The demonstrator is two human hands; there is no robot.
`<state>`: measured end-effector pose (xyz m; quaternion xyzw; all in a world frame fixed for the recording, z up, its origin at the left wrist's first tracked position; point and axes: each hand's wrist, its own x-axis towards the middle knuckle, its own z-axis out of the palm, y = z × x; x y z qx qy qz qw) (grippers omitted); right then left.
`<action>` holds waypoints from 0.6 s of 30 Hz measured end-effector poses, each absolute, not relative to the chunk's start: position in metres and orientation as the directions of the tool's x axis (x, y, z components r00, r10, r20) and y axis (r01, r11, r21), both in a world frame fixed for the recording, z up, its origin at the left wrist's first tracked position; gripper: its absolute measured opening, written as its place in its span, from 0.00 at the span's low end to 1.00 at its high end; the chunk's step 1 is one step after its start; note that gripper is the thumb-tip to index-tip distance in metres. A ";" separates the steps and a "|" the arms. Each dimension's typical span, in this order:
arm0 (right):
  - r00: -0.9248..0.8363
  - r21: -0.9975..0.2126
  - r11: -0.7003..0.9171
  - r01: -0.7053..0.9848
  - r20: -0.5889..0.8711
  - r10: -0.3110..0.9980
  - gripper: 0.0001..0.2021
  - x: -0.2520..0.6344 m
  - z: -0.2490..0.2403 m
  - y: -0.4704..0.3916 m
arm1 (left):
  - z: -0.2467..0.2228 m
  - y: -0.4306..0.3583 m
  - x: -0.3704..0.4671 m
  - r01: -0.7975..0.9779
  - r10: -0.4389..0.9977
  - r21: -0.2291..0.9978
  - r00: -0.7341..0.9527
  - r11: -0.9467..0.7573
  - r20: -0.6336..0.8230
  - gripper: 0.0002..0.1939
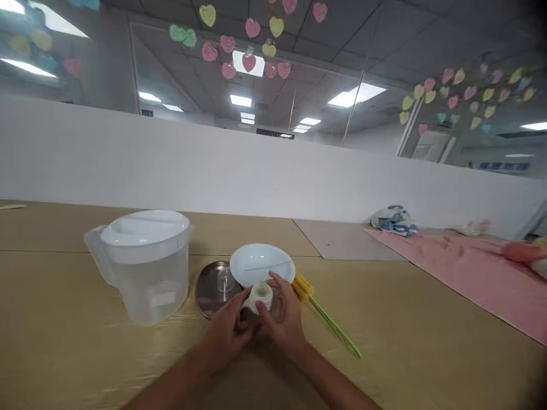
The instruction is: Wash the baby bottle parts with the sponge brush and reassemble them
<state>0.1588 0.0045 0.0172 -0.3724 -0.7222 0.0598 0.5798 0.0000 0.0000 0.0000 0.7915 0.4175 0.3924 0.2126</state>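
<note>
Bright ceiling lights (357,95), blurry edges

— Item (261,294) in the grip?
— Smooth plastic.
— Beyond the grip?
— Bowl (261,263), smooth, glossy.
— Left of grip?
— Tray (205,292), shiny metal; jug (145,283), translucent plastic.
— Far right?
— Sheet (465,267), matt cloth.

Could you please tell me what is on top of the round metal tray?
A small clear cup-like thing stands on the metal tray. The white bowl and left hand cover the tray's right part, so what lies there cannot be seen.
</note>
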 end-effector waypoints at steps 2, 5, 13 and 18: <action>-0.032 -0.555 0.634 0.539 0.739 0.673 0.19 0.156 0.019 0.005 | -0.004 0.001 0.000 0.513 0.817 0.637 0.350 -0.576 0.457 0.29; -0.020 -0.596 0.572 0.564 0.682 0.731 0.12 0.154 0.021 0.003 | -0.007 0.001 0.000 0.516 0.810 0.625 0.359 -0.586 0.464 0.30; -0.126 -0.579 0.741 0.340 0.753 0.646 0.13 0.160 0.016 -0.001 | -0.001 -0.002 0.001 0.470 0.819 0.671 0.343 -0.574 0.460 0.29; -0.025 -0.593 0.697 0.403 0.754 0.657 0.15 0.155 0.010 0.001 | 0.004 -0.004 0.001 0.494 0.816 0.650 0.323 -0.578 0.480 0.20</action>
